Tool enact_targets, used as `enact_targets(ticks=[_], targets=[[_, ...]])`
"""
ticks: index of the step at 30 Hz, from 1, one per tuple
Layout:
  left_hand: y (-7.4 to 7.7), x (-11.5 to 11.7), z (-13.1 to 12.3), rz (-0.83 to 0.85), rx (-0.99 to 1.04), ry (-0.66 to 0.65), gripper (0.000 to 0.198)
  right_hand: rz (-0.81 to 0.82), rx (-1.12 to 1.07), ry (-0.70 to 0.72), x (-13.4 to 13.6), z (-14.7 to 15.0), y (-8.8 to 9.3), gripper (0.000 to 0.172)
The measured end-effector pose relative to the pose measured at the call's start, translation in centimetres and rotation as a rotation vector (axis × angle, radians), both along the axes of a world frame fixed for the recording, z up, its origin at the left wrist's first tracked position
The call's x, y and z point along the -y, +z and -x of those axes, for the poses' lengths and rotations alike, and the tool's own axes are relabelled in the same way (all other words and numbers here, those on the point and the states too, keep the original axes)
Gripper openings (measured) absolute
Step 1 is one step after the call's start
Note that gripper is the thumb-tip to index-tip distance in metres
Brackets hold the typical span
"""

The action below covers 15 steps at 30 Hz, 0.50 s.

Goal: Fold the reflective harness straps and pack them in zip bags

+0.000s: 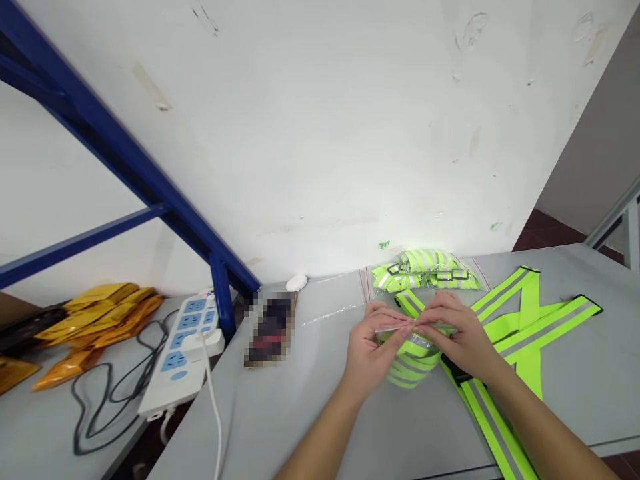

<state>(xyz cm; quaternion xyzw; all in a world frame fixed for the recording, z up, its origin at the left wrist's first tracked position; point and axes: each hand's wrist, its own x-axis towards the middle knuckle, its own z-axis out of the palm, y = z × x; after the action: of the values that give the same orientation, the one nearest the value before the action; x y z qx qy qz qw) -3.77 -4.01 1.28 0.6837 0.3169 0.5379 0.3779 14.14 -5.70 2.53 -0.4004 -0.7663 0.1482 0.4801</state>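
Observation:
Both of my hands pinch the top edge of a clear zip bag (413,363), which holds folded neon-yellow strap material with silver stripes. My left hand (374,343) grips the edge from the left, fingertips closed. From the other side my right hand (457,333) pinches it too, and the two sets of fingertips meet near the middle. Under and beside my right forearm lies a loose neon-yellow reflective strap vest (525,347), spread in crossing bands with black trim. Behind my hands rest filled clear bags (425,270) of the same yellow straps.
An unfilled clear bag (335,297) lies by the wall. A blurred-out phone-like object (270,333) and a white oval item (297,283) sit left. Farther left are a power strip (183,353), dark cables (110,393), orange-yellow packages (100,313) and a blue metal frame (125,153).

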Motion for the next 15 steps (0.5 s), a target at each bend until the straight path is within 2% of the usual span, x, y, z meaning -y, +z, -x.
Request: enact_targets(ticks=[7, 15], targets=[[0.12, -0.07, -0.1, -0.015, -0.027, 0.029, 0.013, 0.018, 0.034, 0.018, 0.17, -0.01, -0.02, 0.007], [-0.04, -0.18, 0.11, -0.061, 0.034, 0.021, 0.006, 0.055, 0.04, -0.013, 0.04, -0.3, -0.29, 0.007]])
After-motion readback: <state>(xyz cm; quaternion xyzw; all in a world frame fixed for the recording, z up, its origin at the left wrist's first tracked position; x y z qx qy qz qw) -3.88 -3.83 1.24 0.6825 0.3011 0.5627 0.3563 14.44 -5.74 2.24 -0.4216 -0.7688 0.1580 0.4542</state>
